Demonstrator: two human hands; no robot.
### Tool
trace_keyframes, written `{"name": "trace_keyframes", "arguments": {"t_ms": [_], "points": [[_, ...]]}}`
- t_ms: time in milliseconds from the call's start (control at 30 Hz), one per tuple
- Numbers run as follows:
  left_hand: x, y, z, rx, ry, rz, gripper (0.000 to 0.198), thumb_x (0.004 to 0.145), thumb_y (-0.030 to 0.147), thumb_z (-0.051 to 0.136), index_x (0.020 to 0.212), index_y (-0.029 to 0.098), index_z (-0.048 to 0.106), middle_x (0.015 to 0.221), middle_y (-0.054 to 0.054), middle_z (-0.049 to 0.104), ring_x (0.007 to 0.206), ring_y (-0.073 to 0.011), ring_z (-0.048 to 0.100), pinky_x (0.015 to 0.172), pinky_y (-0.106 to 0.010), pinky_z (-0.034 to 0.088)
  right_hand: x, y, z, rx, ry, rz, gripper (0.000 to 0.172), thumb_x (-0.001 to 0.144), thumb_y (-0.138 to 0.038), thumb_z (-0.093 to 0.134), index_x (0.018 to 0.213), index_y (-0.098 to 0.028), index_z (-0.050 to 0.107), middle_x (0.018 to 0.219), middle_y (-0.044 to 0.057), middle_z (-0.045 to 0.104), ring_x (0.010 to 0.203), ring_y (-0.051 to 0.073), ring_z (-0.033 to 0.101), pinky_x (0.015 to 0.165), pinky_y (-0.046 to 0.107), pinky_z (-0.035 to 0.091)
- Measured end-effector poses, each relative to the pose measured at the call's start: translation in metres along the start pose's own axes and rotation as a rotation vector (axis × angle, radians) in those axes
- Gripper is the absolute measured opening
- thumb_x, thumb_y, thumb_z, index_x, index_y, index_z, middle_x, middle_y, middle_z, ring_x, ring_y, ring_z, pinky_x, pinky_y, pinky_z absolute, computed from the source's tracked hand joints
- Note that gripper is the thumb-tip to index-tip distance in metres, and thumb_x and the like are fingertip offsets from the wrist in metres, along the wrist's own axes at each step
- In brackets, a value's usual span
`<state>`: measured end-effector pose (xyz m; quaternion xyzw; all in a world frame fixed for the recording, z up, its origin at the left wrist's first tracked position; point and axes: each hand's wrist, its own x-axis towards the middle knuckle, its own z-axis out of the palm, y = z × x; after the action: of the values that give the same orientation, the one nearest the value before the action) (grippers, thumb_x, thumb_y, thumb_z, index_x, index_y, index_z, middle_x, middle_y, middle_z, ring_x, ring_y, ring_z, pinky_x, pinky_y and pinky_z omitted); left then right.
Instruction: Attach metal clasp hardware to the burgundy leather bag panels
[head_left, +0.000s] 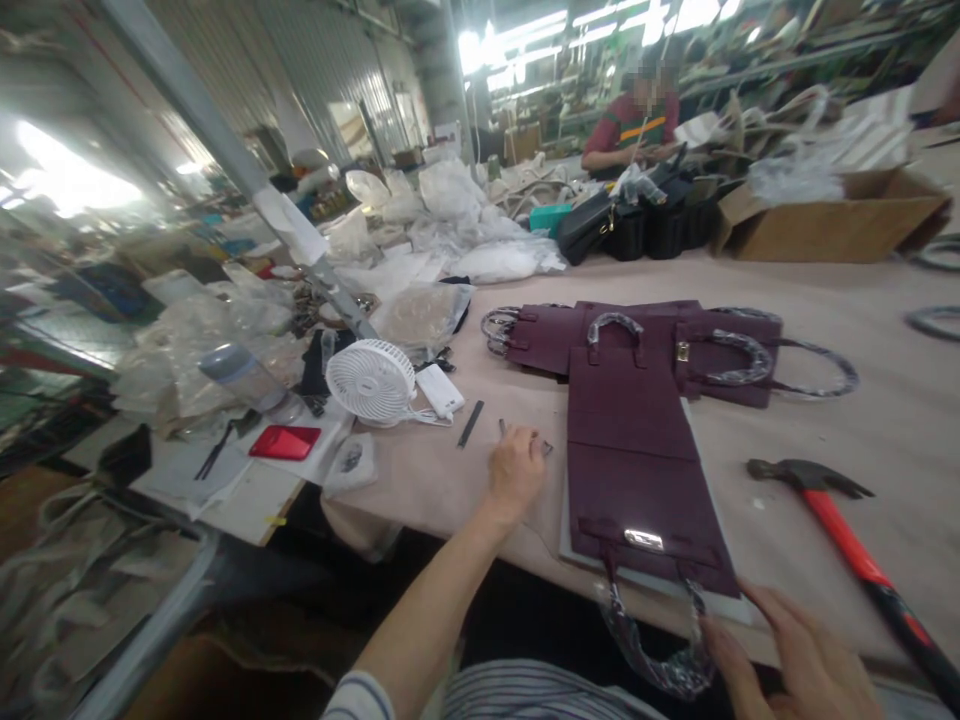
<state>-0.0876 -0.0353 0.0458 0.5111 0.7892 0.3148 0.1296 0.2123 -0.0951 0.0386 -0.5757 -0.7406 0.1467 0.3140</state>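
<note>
A dark burgundy handbag piece (637,410) lies flat in front of me, with a shiny metal plate (643,540) near its close edge. Its plastic-wrapped handle (652,650) hangs toward me. My right hand (802,650) is at the near right corner of the piece, thumb and fingers apart, fingertips at the edge beside the handle. To the left of the piece, my left hand (517,465) is closed low over the table. Small dark bits of something show at its fingers, too little to name. A flat grey metal strip (470,424) lies beyond that hand.
A hammer (840,530) with a red and black handle lies at right. More burgundy bag pieces (540,340) are behind. A white fan (371,382), power bank (439,390) and red phone (285,442) sit left. A cardboard box (825,225) and a person (634,125) are farther back.
</note>
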Motion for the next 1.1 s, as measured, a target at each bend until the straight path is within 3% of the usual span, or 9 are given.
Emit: {"name": "trace_keyframes", "arguments": {"t_ms": [100, 200, 333, 433, 533, 667, 833, 933, 1100], "points": [[0.02, -0.024, -0.035, 0.2, -0.09, -0.21, 0.029, 0.099, 0.033, 0.049, 0.097, 0.015, 0.071, 0.097, -0.015, 0.074, 0.092, -0.0262, 0.07, 0.087, -0.036, 0.053, 0.032, -0.005, 0.012, -0.099, -0.043, -0.299, 0.049, 0.091, -0.051, 0.048, 0.124, -0.017, 0.06, 0.128, 0.019, 0.062, 0.116, 0.036, 0.059, 0.1, 0.053, 0.045], [0.035, -0.041, -0.053, 0.237, -0.173, -0.241, 0.032, 0.097, 0.037, 0.054, 0.084, 0.014, 0.072, 0.081, -0.014, 0.074, 0.077, -0.0245, 0.07, 0.077, -0.034, 0.053, 0.052, -0.004, 0.036, -0.222, -0.128, -0.422, 0.052, 0.091, -0.049, 0.048, 0.131, -0.016, 0.058, 0.138, 0.018, 0.059, 0.125, 0.038, 0.055, 0.103, 0.059, 0.042], [0.033, -0.038, -0.047, 0.227, -0.296, -0.167, 0.026, 0.088, 0.041, 0.066, 0.079, 0.018, 0.072, 0.085, -0.01, 0.076, 0.085, -0.0242, 0.072, 0.077, -0.031, 0.052, 0.057, 0.011, 0.059, -0.298, -0.216, -0.497, 0.054, 0.092, -0.046, 0.047, 0.137, -0.017, 0.056, 0.146, 0.017, 0.054, 0.135, 0.037, 0.047, 0.108, 0.062, 0.037], [0.023, -0.023, -0.036, 0.287, -0.409, -0.086, 0.03, 0.077, 0.046, 0.076, 0.087, 0.018, 0.073, 0.095, -0.011, 0.076, 0.097, -0.029, 0.072, 0.083, -0.034, 0.053, 0.054, 0.021, 0.063, -0.299, -0.243, -0.51, 0.057, 0.093, -0.047, 0.048, 0.143, -0.019, 0.052, 0.152, 0.016, 0.048, 0.14, 0.036, 0.042, 0.111, 0.06, 0.035], [0.017, -0.012, -0.03, 0.386, -0.478, -0.042, 0.029, 0.075, 0.037, 0.078, 0.094, 0.016, 0.072, 0.105, -0.016, 0.075, 0.106, -0.0321, 0.07, 0.089, -0.036, 0.053, 0.052, 0.023, 0.06, -0.29, -0.262, -0.497, 0.06, 0.093, -0.046, 0.05, 0.147, -0.02, 0.048, 0.154, 0.015, 0.046, 0.143, 0.035, 0.038, 0.113, 0.059, 0.034], [0.014, -0.012, -0.026, 0.375, -0.484, -0.041, 0.014, 0.077, 0.019, 0.072, 0.09, 0.014, 0.071, 0.106, -0.02, 0.074, 0.109, -0.0326, 0.07, 0.093, -0.037, 0.052, 0.051, 0.015, 0.055, -0.28, -0.307, -0.446, 0.06, 0.091, -0.041, 0.054, 0.148, -0.021, 0.047, 0.156, 0.013, 0.043, 0.146, 0.034, 0.035, 0.116, 0.059, 0.032], [0.013, -0.03, -0.031, 0.27, -0.396, -0.095, 0.006, 0.078, 0.02, 0.069, 0.075, 0.015, 0.068, 0.088, -0.016, 0.075, 0.097, -0.0327, 0.072, 0.088, -0.041, 0.054, 0.051, 0.008, 0.051, -0.275, -0.348, -0.421, 0.061, 0.092, -0.041, 0.055, 0.149, -0.02, 0.046, 0.157, 0.013, 0.041, 0.148, 0.033, 0.032, 0.117, 0.058, 0.03], [0.003, -0.041, -0.034, -0.024, -0.31, -0.138, 0.011, 0.083, 0.026, 0.066, 0.08, 0.015, 0.065, 0.084, -0.01, 0.075, 0.087, -0.0258, 0.073, 0.082, -0.037, 0.056, 0.05, 0.006, 0.051, -0.279, -0.344, -0.407, 0.061, 0.092, -0.041, 0.056, 0.148, -0.02, 0.046, 0.158, 0.013, 0.041, 0.148, 0.033, 0.03, 0.118, 0.058, 0.029], [-0.041, -0.035, -0.01, -1.029, -0.054, -0.149, 0.03, 0.085, 0.04, 0.073, 0.1, 0.017, 0.061, 0.103, -0.01, 0.075, 0.095, -0.0216, 0.073, 0.088, -0.037, 0.058, 0.049, 0.004, 0.051, -0.273, -0.321, -0.407, 0.061, 0.091, -0.04, 0.056, 0.147, -0.02, 0.047, 0.157, 0.013, 0.041, 0.148, 0.034, 0.031, 0.118, 0.058, 0.028]]}}
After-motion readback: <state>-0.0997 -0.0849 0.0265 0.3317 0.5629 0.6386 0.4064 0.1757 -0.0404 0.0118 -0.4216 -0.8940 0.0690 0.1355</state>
